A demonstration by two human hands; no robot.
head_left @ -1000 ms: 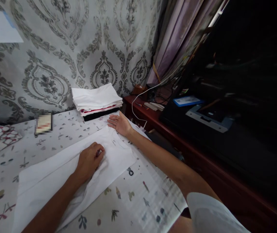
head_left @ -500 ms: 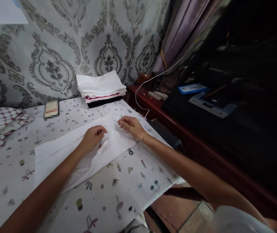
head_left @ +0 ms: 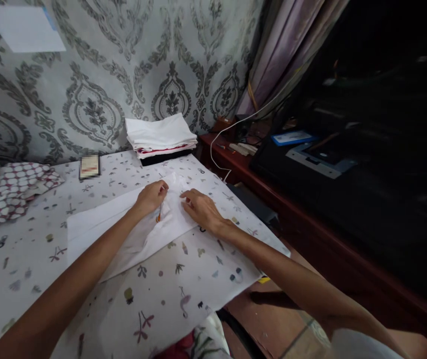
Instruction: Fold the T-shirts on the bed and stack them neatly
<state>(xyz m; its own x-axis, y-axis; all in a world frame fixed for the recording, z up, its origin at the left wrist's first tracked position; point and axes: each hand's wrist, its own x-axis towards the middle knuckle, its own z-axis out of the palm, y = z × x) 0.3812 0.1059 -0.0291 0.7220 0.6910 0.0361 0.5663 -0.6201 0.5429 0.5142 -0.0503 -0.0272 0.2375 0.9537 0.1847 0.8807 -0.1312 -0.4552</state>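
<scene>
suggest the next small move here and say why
Perhaps smooth the long white fabric piece beside the bare left grip: it looks bunched there, while its left end lies flatter on the white tablecloth printed with small motifs.

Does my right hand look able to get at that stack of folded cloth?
Probably yes: nothing upright stands between the right hand and the stack of folded cloth, and the left hand is off to one side.

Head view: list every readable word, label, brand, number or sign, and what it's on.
None readable.
Small rectangular item with a pixelated face: unreadable.
Blue-edged item: any print too small and blurred to read.
White sheet at upper left: no legible text.
</scene>
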